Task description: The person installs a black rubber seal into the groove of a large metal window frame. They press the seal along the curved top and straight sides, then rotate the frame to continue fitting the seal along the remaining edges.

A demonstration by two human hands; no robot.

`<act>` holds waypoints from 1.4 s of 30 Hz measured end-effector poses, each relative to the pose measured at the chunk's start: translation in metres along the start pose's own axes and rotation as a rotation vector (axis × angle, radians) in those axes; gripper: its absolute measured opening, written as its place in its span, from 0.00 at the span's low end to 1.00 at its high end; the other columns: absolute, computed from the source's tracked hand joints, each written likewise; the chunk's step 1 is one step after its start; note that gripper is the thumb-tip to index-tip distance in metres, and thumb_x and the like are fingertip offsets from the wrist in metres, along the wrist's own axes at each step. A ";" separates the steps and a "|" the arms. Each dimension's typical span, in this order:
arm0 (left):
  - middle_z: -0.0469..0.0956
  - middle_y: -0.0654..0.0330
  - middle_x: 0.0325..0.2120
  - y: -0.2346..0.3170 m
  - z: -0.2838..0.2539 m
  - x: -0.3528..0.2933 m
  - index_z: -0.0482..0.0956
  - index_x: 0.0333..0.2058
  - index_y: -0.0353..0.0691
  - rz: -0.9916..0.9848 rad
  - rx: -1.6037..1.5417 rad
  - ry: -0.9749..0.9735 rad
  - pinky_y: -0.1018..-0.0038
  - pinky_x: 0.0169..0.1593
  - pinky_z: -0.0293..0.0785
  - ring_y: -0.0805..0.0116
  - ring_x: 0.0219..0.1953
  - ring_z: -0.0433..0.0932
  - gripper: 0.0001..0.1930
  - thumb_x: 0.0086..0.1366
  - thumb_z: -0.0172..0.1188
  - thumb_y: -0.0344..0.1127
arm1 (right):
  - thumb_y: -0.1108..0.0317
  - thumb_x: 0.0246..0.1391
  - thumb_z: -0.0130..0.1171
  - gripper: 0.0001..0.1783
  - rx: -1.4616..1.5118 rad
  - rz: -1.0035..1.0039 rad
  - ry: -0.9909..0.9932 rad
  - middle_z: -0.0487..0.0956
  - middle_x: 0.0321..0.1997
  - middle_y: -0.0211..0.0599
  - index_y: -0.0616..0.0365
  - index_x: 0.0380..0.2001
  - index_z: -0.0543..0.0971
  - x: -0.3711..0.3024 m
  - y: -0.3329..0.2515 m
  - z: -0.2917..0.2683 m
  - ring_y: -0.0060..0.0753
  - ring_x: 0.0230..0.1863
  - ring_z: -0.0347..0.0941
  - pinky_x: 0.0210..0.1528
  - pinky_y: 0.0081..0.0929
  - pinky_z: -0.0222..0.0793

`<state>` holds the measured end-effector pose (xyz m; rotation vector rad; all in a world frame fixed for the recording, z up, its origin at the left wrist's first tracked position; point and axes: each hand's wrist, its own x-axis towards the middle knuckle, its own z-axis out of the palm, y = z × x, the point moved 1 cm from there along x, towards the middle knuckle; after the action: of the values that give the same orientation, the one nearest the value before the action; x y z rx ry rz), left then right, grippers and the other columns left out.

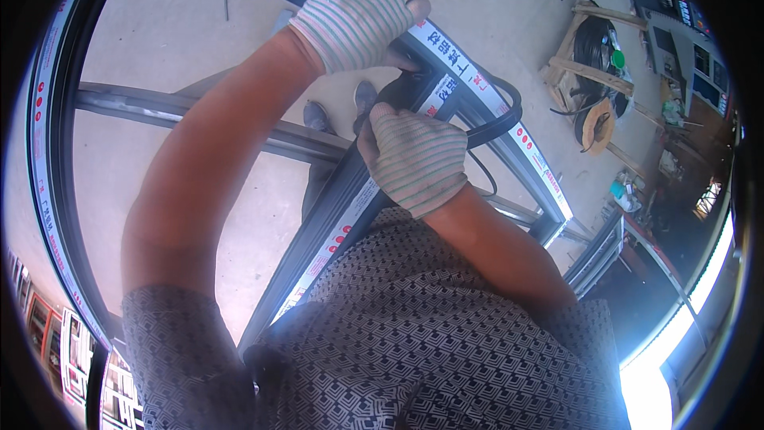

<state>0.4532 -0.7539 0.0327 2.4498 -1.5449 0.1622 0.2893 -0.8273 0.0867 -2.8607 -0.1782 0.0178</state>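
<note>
A large dark metal window frame (167, 113) lies in front of me, its faces covered with white printed protective film. My left hand (358, 17), in a fingerless striped glove, curls its fingers over the far bar, thumb pointing down toward a joint. Below it, my right hand (418, 155), gloved the same way, is closed on a black rubber strip (513, 103) beside the middle bar (338, 227). The strip bows out to the right of that hand in a loop. What lies under the right fingertips is partly hidden.
Past the frame, at the right, a wooden crate (593, 72) holds black coiled material, with a spool (595, 126) at its near end. More frame pieces (601, 251) stand farther right. Shoes (318, 117) show on the floor through the frame. Stacked frames (76, 350) are at the lower left.
</note>
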 end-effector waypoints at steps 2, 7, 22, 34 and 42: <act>0.82 0.63 0.36 -0.001 0.001 0.001 0.81 0.45 0.50 0.001 -0.002 0.015 0.64 0.56 0.71 0.63 0.43 0.81 0.33 0.47 0.75 0.66 | 0.69 0.49 0.68 0.11 -0.016 -0.014 -0.008 0.75 0.16 0.35 0.53 0.24 0.74 0.002 0.000 -0.002 0.39 0.16 0.76 0.19 0.33 0.74; 0.82 0.63 0.35 -0.001 0.005 0.001 0.81 0.44 0.49 0.006 0.036 0.054 0.64 0.55 0.73 0.64 0.42 0.82 0.32 0.46 0.75 0.64 | 0.70 0.49 0.68 0.10 -0.044 -0.032 0.004 0.75 0.16 0.35 0.53 0.24 0.74 0.001 0.001 0.000 0.38 0.16 0.76 0.19 0.32 0.74; 0.82 0.65 0.40 0.010 0.001 0.005 0.76 0.53 0.52 0.044 -0.063 -0.014 0.62 0.57 0.72 0.63 0.47 0.81 0.33 0.51 0.74 0.57 | 0.68 0.50 0.67 0.10 -0.065 -0.004 -0.023 0.74 0.15 0.34 0.53 0.25 0.74 0.000 0.001 0.003 0.38 0.15 0.75 0.18 0.33 0.72; 0.82 0.62 0.40 0.007 0.008 0.005 0.78 0.49 0.51 0.061 -0.022 0.013 0.64 0.53 0.77 0.61 0.46 0.82 0.30 0.50 0.76 0.55 | 0.63 0.57 0.63 0.09 -0.095 0.079 -0.170 0.79 0.19 0.40 0.54 0.28 0.76 0.020 -0.001 0.002 0.44 0.19 0.80 0.22 0.40 0.76; 0.83 0.59 0.40 0.004 -0.011 0.007 0.78 0.50 0.45 0.094 -0.096 -0.088 0.64 0.57 0.76 0.61 0.49 0.82 0.28 0.55 0.74 0.52 | 0.63 0.54 0.65 0.09 -0.162 0.068 -0.167 0.76 0.18 0.35 0.52 0.27 0.75 0.005 -0.002 -0.005 0.41 0.19 0.78 0.21 0.40 0.75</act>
<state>0.4529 -0.7583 0.0454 2.3406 -1.6653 -0.0028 0.2943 -0.8261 0.0921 -3.0256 -0.1200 0.2688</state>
